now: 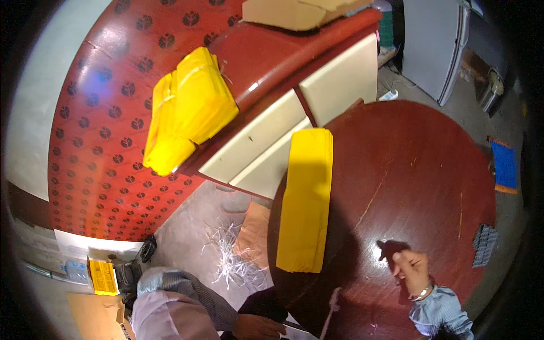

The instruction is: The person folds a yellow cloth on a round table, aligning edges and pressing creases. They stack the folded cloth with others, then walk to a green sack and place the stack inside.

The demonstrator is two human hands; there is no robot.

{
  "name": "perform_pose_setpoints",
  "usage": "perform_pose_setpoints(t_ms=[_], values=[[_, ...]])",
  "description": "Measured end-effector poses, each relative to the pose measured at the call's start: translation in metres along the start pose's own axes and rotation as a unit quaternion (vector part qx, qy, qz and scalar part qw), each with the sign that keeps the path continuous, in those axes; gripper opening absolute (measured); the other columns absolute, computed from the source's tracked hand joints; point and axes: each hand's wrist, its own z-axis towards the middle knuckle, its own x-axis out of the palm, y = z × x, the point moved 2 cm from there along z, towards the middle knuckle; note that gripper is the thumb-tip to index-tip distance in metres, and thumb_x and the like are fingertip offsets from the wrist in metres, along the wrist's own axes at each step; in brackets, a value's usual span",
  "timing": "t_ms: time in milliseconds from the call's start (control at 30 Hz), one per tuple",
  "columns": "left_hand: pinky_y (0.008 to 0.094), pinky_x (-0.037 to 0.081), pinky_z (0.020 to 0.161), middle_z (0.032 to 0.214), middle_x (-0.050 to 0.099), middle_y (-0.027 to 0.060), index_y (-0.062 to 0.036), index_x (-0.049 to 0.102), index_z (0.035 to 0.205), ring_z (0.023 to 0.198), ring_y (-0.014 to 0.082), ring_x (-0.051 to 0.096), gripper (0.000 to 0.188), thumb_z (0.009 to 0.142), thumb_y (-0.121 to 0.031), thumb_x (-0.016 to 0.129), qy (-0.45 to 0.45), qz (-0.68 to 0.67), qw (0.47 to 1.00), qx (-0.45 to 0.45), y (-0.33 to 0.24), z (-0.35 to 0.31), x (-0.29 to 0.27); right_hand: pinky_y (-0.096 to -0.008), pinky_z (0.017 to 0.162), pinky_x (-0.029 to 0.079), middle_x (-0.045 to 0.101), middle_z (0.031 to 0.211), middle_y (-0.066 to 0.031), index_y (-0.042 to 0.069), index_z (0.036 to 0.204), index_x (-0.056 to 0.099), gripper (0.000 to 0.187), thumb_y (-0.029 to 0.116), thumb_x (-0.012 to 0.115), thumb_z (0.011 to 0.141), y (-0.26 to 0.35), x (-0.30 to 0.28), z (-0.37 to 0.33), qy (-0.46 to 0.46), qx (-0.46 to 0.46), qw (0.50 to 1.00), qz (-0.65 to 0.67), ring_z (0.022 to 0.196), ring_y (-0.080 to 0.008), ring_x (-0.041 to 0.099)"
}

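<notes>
My right hand [412, 272] is over the dark red round table [419, 170], fingers curled with thumb and index finger close together; anything between them is too small to make out. It wears a bracelet. At the lower edge my left hand [258, 327] is partly cut off, next to a white flat thing [300, 332], and its grip is not clear. A thin whitish strip [331, 311] hangs at the table's near edge. A long stack of folded yellow bags or sheets [306, 198] lies on the table's left side, away from both hands.
Tied yellow bundles [190, 105] rest on a red patterned surface [113, 113] above pale drawers [260, 141]. White strings [229, 260] lie heaped on the floor beside an orange-brown sheet [252, 235]. A grey ridged object [485, 245] is at the table's right edge. Cardboard [306, 12] lies at the back.
</notes>
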Motion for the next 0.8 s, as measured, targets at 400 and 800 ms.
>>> perform_pose_setpoints(t_ms=[400,800], values=[[0.0515,0.053,0.082,0.090,0.067,0.0227,-0.0040,0.071,0.088,0.090,0.0424,0.065,0.017,0.095,-0.012,0.058,-0.092,-0.031,0.868,-0.488,-0.017,0.023,-0.027,-0.0264,0.071,0.051,0.073,0.093,-0.0017,0.003,0.114,0.073,0.024,0.026,0.069,0.108,-0.029,0.081,-0.015,-0.022,0.037,0.998,0.037,0.079,-0.0094,0.063],[0.0503,0.049,0.109,0.132,0.067,0.0273,0.0002,0.065,0.137,0.125,0.0435,0.063,0.067,0.085,-0.034,0.087,-0.582,-0.172,0.519,-0.602,0.165,0.055,-0.157,-0.0389,0.097,0.058,0.072,0.127,-0.0172,-0.003,0.144,0.060,0.074,0.029,0.093,0.086,0.012,0.176,0.101,-0.093,-0.039,0.990,-0.103,0.112,-0.0268,0.070]])
